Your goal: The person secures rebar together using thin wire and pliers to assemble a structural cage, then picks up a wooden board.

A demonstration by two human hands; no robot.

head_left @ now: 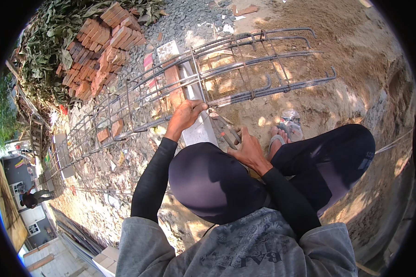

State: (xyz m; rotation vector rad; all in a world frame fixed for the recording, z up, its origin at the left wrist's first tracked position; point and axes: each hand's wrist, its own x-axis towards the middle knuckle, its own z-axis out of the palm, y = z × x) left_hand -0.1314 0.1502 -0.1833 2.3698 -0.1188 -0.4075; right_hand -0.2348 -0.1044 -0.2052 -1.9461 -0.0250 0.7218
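Observation:
A long rebar cage (235, 95) of dark bars and square stirrups runs from far left to upper right in front of me. My left hand (187, 116) is closed at the cage's near lower bars, fingertips pinched by a stirrup corner; any tie wire there is too small to make out. In my right hand (250, 148) are pincers (224, 129) with worn handles, their jaws up against the same joint. Under the cage lies a pale concrete block (199, 131) with a reddish-brown wooden piece (173, 83) beside it.
Brick stacks (99, 51) stand at the upper left by dry leaves (44, 60). Grey gravel (185, 18) lies beyond the cage. Hooked bar ends (330, 73) stick out at the right. A clear plastic bag (290, 122) lies by my sandalled foot (277, 141). Another person (32, 198) is far left.

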